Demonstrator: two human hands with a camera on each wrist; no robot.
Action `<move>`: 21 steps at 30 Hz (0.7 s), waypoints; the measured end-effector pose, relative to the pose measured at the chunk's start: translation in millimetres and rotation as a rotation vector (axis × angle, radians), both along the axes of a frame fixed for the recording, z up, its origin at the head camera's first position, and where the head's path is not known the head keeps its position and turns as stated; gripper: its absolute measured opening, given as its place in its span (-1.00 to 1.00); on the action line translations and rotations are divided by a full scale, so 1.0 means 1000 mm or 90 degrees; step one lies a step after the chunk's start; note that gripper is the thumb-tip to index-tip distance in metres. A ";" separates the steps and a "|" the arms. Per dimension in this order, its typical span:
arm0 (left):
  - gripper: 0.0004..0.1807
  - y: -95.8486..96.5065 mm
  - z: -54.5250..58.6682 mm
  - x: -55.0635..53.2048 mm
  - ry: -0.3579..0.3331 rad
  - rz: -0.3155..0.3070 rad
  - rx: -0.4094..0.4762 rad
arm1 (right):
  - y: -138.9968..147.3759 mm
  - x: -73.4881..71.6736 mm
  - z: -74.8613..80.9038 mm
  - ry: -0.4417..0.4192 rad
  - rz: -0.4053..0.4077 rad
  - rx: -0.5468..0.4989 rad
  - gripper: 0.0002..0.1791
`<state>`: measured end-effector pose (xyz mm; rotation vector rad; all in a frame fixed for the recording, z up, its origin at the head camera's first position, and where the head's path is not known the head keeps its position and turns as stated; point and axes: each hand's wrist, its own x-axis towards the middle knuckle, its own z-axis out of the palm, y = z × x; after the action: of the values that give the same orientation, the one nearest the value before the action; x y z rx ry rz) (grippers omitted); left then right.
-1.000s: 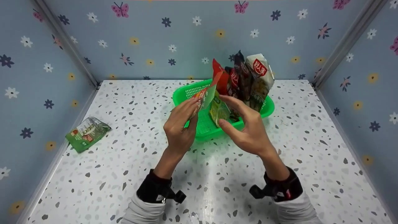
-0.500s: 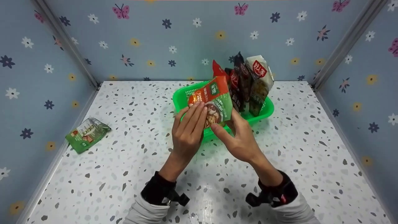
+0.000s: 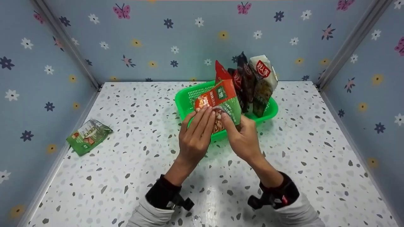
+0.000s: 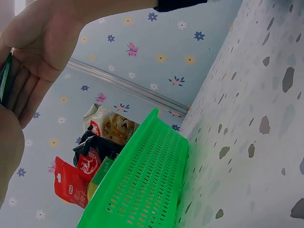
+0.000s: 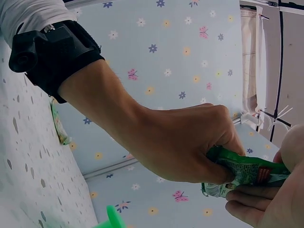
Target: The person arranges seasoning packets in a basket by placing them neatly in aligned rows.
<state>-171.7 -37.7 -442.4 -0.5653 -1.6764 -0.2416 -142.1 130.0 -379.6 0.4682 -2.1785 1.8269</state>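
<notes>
A red-and-green seasoning packet (image 3: pixel 232 97) with a food picture is tilted above the front of the green basket (image 3: pixel 181 104). My left hand (image 3: pixel 195 137) lies across its front with long fingers, and in the right wrist view this hand pinches the packet (image 5: pixel 249 171) between thumb and fingers. My right hand (image 3: pixel 244 138) grips the packet's right lower edge, thumb on the front and fingers behind. Inside the basket stand a red packet (image 3: pixel 222 72), dark packets (image 3: pixel 246 78) and a white-topped packet (image 3: pixel 264 78). A yellow-green packet (image 4: pixel 95 183) shows there in the left wrist view.
A green packet (image 3: pixel 88 137) lies flat at the left of the speckled white table (image 3: pixel 142 176). Flower-patterned panels (image 3: pixel 189 41) rise at the back and both sides, close behind the basket.
The packet has turned from nearly edge-on to show its printed front, and shifted right. My right hand has come from apart to grip its edge; my left hand has moved right with it.
</notes>
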 end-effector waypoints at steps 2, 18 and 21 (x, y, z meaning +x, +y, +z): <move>-0.63 0.000 -0.001 -0.001 0.002 -0.001 0.002 | 0.000 0.000 0.000 0.012 -0.016 0.009 -0.66; -0.64 0.004 -0.004 -0.002 -0.005 -0.004 0.009 | -0.002 -0.002 -0.002 0.049 -0.062 -0.007 -0.69; -0.60 0.004 -0.004 -0.003 -0.016 -0.012 0.004 | 0.000 -0.003 -0.001 0.046 -0.075 -0.013 -0.69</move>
<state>-175.1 -33.5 -446.9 -0.5754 -1.6943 -0.2690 -145.0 129.5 -380.5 0.3873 -2.0916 1.7421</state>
